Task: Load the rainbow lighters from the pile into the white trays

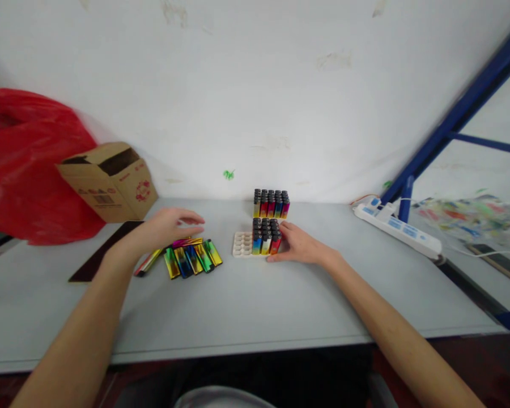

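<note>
My left hand (173,225) is above a group of loose lighters (193,259) lying on the table, its fingers stretched out with nothing seen in them. These lighters have shiny green, gold and blue bodies and lie side by side, with a few more behind and to the left. My right hand (300,245) grips the right end of a white tray (238,249) with round holes, thumb at the front and fingers towards the back. Upright lighters (266,238) with black tops fill the tray's right part; bare holes show at its left. My fingers partly hide that right end.
Behind the tray stands a second block of upright lighters (272,204) near the wall. At left are a cardboard box (110,184), a red plastic bag (29,164) and a dark flat panel (100,255). A white power strip (397,229) lies at right beside a blue metal frame (450,122).
</note>
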The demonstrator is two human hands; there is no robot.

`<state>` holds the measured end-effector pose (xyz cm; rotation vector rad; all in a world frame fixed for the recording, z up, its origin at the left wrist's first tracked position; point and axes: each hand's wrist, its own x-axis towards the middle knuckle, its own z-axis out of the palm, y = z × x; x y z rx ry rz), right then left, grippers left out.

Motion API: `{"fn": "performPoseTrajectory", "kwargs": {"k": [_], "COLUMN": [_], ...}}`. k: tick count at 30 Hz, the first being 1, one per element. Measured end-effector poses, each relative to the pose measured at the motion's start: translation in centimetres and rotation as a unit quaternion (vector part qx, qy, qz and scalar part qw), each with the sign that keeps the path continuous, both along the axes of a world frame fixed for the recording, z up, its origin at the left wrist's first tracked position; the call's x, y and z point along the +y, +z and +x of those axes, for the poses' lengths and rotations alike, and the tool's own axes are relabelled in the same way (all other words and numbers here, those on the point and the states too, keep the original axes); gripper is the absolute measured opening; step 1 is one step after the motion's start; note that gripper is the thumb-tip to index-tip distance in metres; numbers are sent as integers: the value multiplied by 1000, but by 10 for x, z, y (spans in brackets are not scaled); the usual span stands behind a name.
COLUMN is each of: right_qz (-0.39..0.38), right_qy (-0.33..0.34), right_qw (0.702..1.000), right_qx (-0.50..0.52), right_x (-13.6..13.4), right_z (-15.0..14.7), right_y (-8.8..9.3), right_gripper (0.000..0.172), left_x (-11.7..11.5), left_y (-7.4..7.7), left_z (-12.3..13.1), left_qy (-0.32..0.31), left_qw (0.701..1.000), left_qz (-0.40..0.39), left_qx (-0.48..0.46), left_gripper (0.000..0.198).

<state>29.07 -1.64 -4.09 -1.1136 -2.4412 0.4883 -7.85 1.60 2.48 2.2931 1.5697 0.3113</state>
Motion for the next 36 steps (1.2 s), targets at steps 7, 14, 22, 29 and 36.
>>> {"fn": "performPoseTrajectory", "kwargs": {"k": [7,14,22,29,36], "right_qz": [0,-8,-4,-2,-2], "right_qy": [2,-2,0,0,-5], "right_qw": [1000,1000,1000,1000,1000], "right_qx": [-3,-4,7,11,12], "right_x": [0,0,-1,0,-1], "right_z": [1,1,-1,0,0], "right_y": [1,0,1,0,1], "right_gripper": [83,80,77,81,85], "left_x": [12,7,-4,-27,-35], "left_y": [-16,-11,-6,-4,-19], "left_z": [-42,-26,-8,36,72], "left_qy": [0,56,45,22,-42], "left_qw": [998,995,965,934,921], "left_qz": [-59,-62,-43,-93,-111], "left_qx": [32,-52,-254,-343,-370], "left_gripper": [56,49,61,42,46]}}
